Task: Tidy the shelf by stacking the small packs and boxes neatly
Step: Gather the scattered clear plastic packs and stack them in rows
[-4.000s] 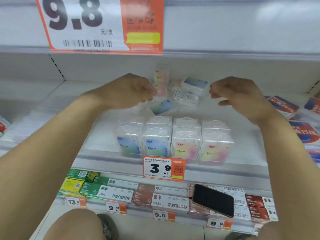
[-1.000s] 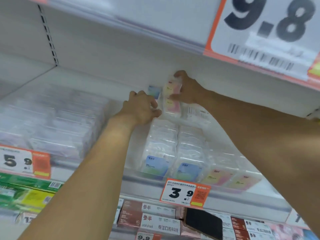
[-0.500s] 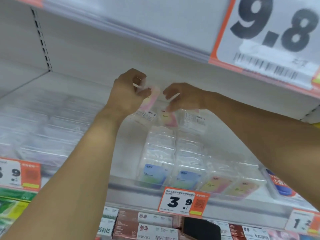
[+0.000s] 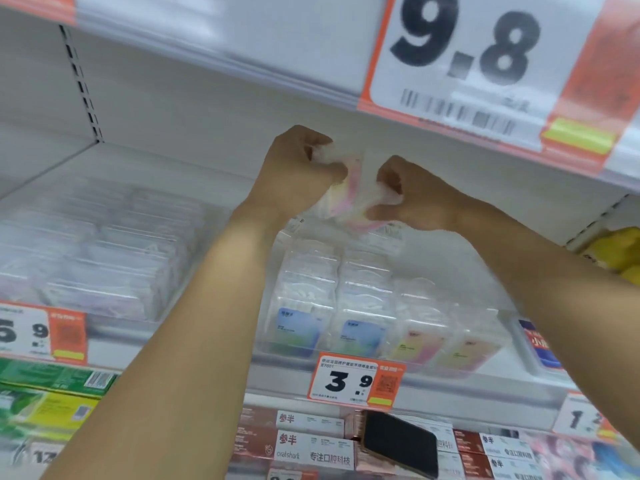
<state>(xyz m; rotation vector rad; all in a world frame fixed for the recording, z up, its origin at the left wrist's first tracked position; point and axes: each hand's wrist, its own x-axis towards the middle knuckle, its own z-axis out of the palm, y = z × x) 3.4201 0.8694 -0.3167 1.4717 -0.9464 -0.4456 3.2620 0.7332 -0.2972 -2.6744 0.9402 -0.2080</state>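
Both hands are raised over the back of the white shelf (image 4: 145, 168). My left hand (image 4: 301, 164) and my right hand (image 4: 405, 192) together grip clear plastic packs with pink and yellow labels (image 4: 346, 195), held above the shelf and blurred by motion. How many packs they hold I cannot tell. Below the hands, rows of the same clear packs (image 4: 332, 306) stand upright at the shelf's front, with blue labels on the left and pink-yellow labels (image 4: 446, 344) on the right. More loose packs (image 4: 384, 233) lie behind those rows, partly hidden by my hands.
A block of larger clear packs (image 4: 104, 258) fills the shelf's left side. The shelf above carries a big 9.8 price sign (image 4: 467, 64). A 3.9 tag (image 4: 353, 381) hangs on the front rail. A black phone (image 4: 398, 445) lies on boxes on the lower shelf.
My hands have come closer together and lifted the pink-labelled packs a little higher, both now gripping the same bunch. The view shifted slightly.
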